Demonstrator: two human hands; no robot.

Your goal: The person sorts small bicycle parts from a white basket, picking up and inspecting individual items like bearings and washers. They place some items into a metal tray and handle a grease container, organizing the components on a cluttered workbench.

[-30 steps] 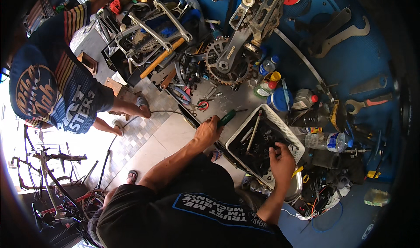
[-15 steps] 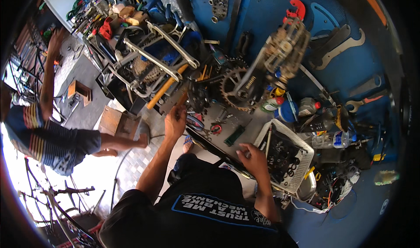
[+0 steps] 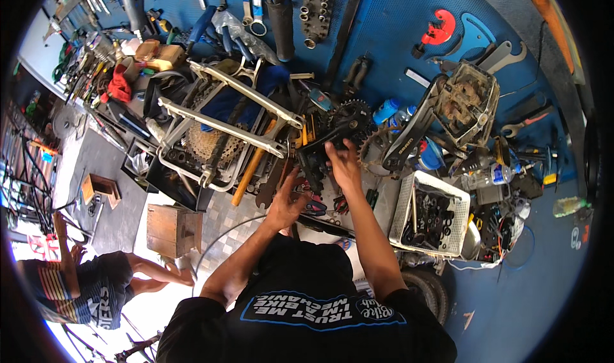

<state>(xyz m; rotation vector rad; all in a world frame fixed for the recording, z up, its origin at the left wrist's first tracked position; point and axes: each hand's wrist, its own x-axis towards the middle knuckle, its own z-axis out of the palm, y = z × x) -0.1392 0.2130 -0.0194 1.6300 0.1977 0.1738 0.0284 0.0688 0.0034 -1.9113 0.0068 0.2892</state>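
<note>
My left hand [image 3: 286,206] is over the front of the cluttered workbench, fingers apart and holding nothing visible. A dark metal wrench [image 3: 272,185] lies beside it, near a wooden handle [image 3: 248,176]. Farther right and forward, my right hand [image 3: 345,168] is open with spread fingers, close to a black crank assembly [image 3: 312,161]; contact is unclear. Right of that hand is a chainring [image 3: 372,150] with a black crank arm [image 3: 412,133] and a large muddy pedal [image 3: 470,97]. A silver bicycle frame section [image 3: 224,80] and a large cassette [image 3: 214,144] lie to the left.
A white plastic basket [image 3: 464,225] of small dark parts stands at right. Tools hang on the blue pegboard [image 3: 390,43] behind. At lower left is another person [image 3: 96,286], near a wooden box [image 3: 167,230]. A dark cable [image 3: 217,238] curves beside the bench.
The view has shifted. My right hand has moved away from beside the basket toward the black crank assembly. My left hand's fingers, closer together before, are now spread.
</note>
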